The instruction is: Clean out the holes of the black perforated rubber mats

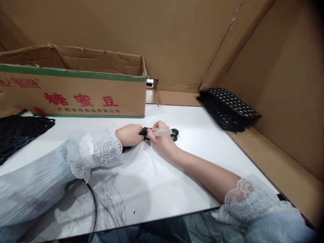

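Note:
My left hand [130, 134] is closed around a black lace-like piece [143, 131], pressing it to the white table. Part of that piece shows beyond my fingers, and a dark bit sticks out below the wrist. Close beside it, my right hand [162, 138] grips a whitish pen-like tool [163, 133], held the way one writes. The tool's tip points left toward the black piece; whether it touches is hidden by my fingers. A black looped end [174, 134] with greyish openings shows just right of my right hand. Whether it belongs to the same piece I cannot tell.
An open cardboard box [101, 91] with red lettering stands at the back left. Black openwork pieces [22, 133] are heaped at the left edge. A stack of black fabric with white dots [229, 104] lies at the right. Cardboard walls [177, 40] enclose the white table [172, 189].

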`<act>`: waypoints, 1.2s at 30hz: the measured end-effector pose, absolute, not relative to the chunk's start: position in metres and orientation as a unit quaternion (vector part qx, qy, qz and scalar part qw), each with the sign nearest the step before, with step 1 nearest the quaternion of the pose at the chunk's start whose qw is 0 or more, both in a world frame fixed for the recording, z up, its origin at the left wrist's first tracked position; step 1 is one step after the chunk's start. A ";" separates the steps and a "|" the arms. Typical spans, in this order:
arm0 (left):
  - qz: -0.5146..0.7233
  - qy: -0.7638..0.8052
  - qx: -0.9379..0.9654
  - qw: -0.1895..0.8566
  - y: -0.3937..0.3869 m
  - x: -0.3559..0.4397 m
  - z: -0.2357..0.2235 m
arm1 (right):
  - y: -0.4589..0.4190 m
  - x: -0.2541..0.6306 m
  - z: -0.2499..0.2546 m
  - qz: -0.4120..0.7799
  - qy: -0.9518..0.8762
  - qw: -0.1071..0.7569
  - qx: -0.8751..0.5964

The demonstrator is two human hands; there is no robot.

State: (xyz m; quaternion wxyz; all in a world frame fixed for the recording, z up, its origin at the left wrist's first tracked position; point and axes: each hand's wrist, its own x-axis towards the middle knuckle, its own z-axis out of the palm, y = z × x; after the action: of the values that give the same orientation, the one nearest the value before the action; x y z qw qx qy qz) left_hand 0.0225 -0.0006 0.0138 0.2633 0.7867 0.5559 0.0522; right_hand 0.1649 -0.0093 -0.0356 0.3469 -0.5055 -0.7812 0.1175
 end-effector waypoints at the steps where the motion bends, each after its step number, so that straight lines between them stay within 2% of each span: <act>1: 0.060 0.558 0.781 0.273 -0.002 0.023 0.014 | -0.010 0.164 -0.035 0.123 -0.772 0.354 -0.513; 6: 0.125 0.579 0.749 0.297 -0.009 0.029 0.010 | -0.010 0.160 -0.032 0.105 -0.736 0.377 -0.552; 12: 0.194 0.583 0.733 0.293 -0.016 0.036 0.004 | -0.003 0.160 -0.031 -0.005 -0.792 0.294 -0.535; 21: 0.223 0.527 0.665 0.479 -0.013 0.030 0.006 | 0.010 0.174 -0.028 -0.080 -0.815 0.279 -0.502; 24: 0.200 0.489 0.670 0.521 -0.008 0.024 0.010 | 0.004 0.178 -0.020 -0.049 -0.812 0.300 -0.499; 30: 0.149 0.456 0.642 0.598 0.001 0.018 0.015 | -0.010 0.186 -0.007 0.122 -0.788 0.340 -0.498; 36: 0.122 0.447 0.731 0.501 0.006 0.016 0.013 | -0.014 0.192 -0.002 0.204 -0.757 0.341 -0.519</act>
State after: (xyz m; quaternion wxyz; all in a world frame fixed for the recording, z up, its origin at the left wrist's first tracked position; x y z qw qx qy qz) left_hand 0.0164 0.0064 0.0131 0.5010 0.7311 0.4467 0.1222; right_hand 0.1920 -0.0138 -0.0021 0.3409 -0.5191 -0.7569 0.2036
